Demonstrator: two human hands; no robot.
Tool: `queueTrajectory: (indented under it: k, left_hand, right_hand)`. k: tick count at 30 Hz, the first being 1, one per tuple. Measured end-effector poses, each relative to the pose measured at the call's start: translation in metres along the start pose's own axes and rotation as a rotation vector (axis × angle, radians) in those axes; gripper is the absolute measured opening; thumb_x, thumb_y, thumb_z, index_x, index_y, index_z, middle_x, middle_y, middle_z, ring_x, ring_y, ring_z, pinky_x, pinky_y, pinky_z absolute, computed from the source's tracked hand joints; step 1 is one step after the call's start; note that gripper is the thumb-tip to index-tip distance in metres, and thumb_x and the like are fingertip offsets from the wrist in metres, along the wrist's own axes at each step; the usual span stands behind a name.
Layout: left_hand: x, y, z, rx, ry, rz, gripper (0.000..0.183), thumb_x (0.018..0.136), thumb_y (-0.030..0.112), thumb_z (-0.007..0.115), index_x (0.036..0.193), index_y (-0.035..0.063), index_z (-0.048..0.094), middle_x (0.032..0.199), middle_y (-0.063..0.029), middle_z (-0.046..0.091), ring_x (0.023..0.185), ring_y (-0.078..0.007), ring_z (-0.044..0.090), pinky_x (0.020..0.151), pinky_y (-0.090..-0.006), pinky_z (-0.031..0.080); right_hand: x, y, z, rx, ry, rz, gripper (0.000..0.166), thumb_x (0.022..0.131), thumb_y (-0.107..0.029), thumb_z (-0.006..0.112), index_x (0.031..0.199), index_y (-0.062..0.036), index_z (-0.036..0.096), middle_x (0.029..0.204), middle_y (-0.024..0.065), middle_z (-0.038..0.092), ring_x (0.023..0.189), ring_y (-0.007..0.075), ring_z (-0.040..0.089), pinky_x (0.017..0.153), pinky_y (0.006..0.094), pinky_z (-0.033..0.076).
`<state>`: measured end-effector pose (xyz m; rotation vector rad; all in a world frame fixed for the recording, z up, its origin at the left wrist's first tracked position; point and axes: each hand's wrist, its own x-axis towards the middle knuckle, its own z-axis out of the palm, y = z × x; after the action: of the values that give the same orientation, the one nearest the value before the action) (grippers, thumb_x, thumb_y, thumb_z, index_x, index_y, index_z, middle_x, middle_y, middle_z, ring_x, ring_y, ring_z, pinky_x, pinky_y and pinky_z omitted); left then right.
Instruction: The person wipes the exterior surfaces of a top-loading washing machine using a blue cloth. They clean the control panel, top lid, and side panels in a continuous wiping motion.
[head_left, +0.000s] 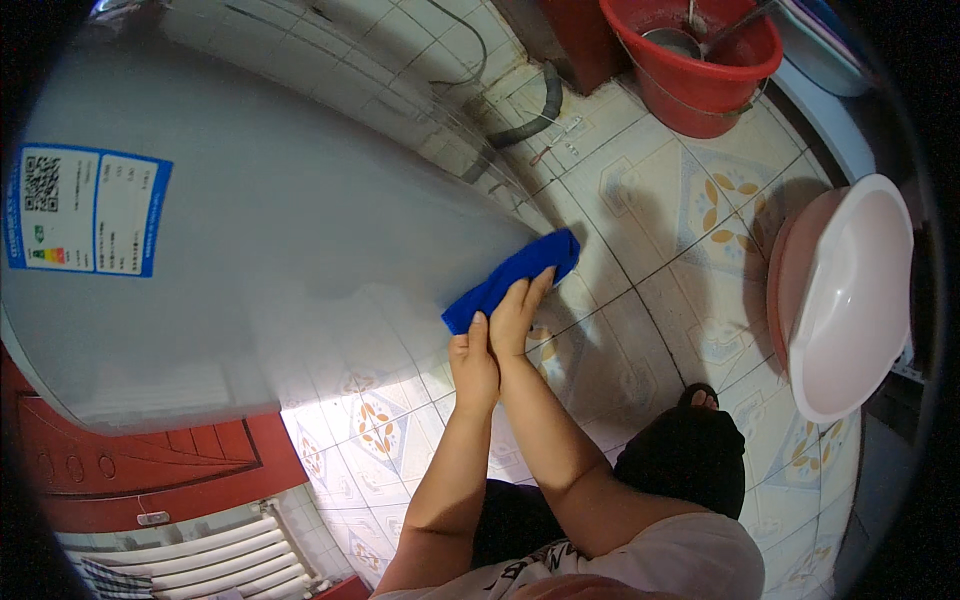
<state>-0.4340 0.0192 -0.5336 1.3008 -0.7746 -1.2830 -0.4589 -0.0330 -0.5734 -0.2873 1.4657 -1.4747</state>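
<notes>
A folded blue cloth (511, 280) lies against the lower edge of a large grey appliance door or panel (285, 247), which looks like a refrigerator's. My right hand (517, 311) presses on the cloth with its fingers spread along it. Just left of it, my left hand (474, 367) has its thumb at the cloth's near edge; its other fingers are hidden, so its hold is unclear. The two wrists touch. A blue-edged label (88, 210) with writing and a printed code is stuck on the grey surface at the left.
A red bucket (697, 97) with a metal ladle stands at the top right. Pink and white basins (855, 300) lean on edge at the right. A grey hose (536, 127) runs behind the appliance. A red door (150, 457) and a white radiator (225, 555) are lower left.
</notes>
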Motion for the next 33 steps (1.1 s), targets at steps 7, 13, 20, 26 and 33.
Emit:
queueTrajectory:
  k: [7,13,20,26,33]
  left_hand:
    - [0.006,0.004,0.003,-0.135,-0.001,0.066,0.032,0.095,0.027,0.046,0.111,-0.0002,0.054,0.11,-0.0076,0.058,0.103,-0.0149,0.052,0.091,-0.0292,0.04]
    - [0.02,-0.018,0.002,0.081,0.022,0.041,0.03,0.096,0.026,0.046,0.11,0.0017,0.055,0.107,-0.0055,0.058,0.098,-0.0129,0.052,0.088,-0.0275,0.04]
    - [0.041,-0.065,-0.006,0.34,-0.054,-0.012,0.028,0.095,0.027,0.047,0.105,0.0028,0.059,0.1,-0.0033,0.06,0.087,-0.0106,0.054,0.077,-0.0243,0.043]
    - [0.045,-0.07,0.01,0.378,-0.097,-0.23,0.028,0.093,0.03,0.05,0.098,0.0041,0.061,0.087,-0.0002,0.06,0.074,-0.0093,0.049,0.068,-0.0228,0.039]
    - [0.036,-0.092,-0.022,0.377,-0.005,-0.311,0.031,0.093,0.033,0.049,0.101,0.0046,0.059,0.083,-0.0006,0.059,0.07,-0.0107,0.047,0.066,-0.0247,0.038]
  right_hand:
    - [0.014,0.001,0.005,-0.037,0.026,-0.438,0.058,0.09,-0.021,0.034,0.137,0.0074,0.015,0.143,0.0255,0.017,0.132,0.0408,0.015,0.109,0.0452,0.009]
    - [0.031,0.033,0.002,-0.031,0.056,-0.269,0.058,0.091,-0.02,0.033,0.138,0.0078,0.015,0.144,0.0291,0.015,0.134,0.0424,0.013,0.11,0.0458,0.007]
    - [0.066,0.062,-0.014,0.042,0.147,-0.035,0.053,0.093,-0.022,0.03,0.138,0.0054,0.022,0.141,0.0276,0.023,0.129,0.0401,0.026,0.107,0.0429,0.019]
    - [0.09,0.1,-0.032,-0.062,0.172,0.028,0.054,0.094,-0.026,0.029,0.138,0.0049,0.021,0.142,0.0262,0.022,0.13,0.0396,0.025,0.108,0.0423,0.019]
    - [0.072,0.114,-0.027,-0.048,0.172,0.303,0.056,0.095,-0.029,0.027,0.139,0.0045,0.018,0.143,0.0261,0.022,0.129,0.0398,0.028,0.106,0.0423,0.023]
